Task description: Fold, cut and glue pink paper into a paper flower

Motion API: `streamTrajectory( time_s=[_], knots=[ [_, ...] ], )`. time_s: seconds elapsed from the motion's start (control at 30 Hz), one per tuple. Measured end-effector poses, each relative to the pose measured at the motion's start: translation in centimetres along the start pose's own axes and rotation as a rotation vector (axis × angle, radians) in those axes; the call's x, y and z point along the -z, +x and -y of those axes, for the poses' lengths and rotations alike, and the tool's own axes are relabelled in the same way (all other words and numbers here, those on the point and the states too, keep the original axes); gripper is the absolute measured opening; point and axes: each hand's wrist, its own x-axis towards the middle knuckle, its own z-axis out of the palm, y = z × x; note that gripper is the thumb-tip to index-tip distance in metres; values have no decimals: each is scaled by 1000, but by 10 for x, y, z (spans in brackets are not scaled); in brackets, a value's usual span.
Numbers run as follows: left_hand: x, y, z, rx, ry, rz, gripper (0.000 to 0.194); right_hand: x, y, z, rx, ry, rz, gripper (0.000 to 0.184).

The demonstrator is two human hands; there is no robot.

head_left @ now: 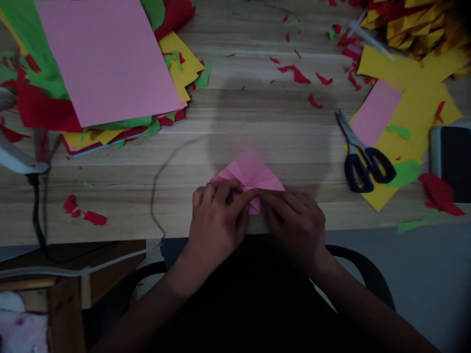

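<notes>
A piece of pink paper (pixel 253 169) with crease lines fanning across it lies near the front edge of the table, one corner pointing away from me. My left hand (pixel 219 211) is closed on its left side, thumb and fingers pressing near the middle. From the right, my right hand (pixel 294 218) pinches the paper's near right part, its fingertips almost meeting my left thumb. Both hands cover much of the paper's lower half, and its far tip is slightly blurred.
Scissors (pixel 360 157) lie at right on yellow paper (pixel 412 127), near a phone (pixel 454 164). Pink sheets (pixel 110 59) top a stack of coloured paper at upper left. Red scraps (pixel 296 73) are scattered about. A black cable (pixel 36 211) hangs over the table's left front edge.
</notes>
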Motion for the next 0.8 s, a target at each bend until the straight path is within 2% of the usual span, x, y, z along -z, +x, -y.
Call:
streamTrajectory(
  time_s=[0.17, 0.47, 0.57, 0.63, 0.73, 0.8],
  knots=[
    [0, 0, 2, 6, -8, -18, 30, -3, 1, -4, 45, 62, -37, 13],
    [0, -1, 0, 18, 10, 21, 32, 1, -1, 2, 35, -69, 12, 17],
    [0, 0, 0, 8, 23, 20, 33, -1, 0, 2, 30, -56, -26, 16],
    [0, -1, 1, -10, 21, 8, 34, -3, 1, 1, 16, -60, -66, 10],
    [-2, -3, 2, -35, 9, -30, 34, -5, 2, -2, 2, -49, -109, 14],
    [-3, -4, 3, -39, -7, -66, 31, -5, 2, -4, 15, -4, -118, 11]
  ],
)
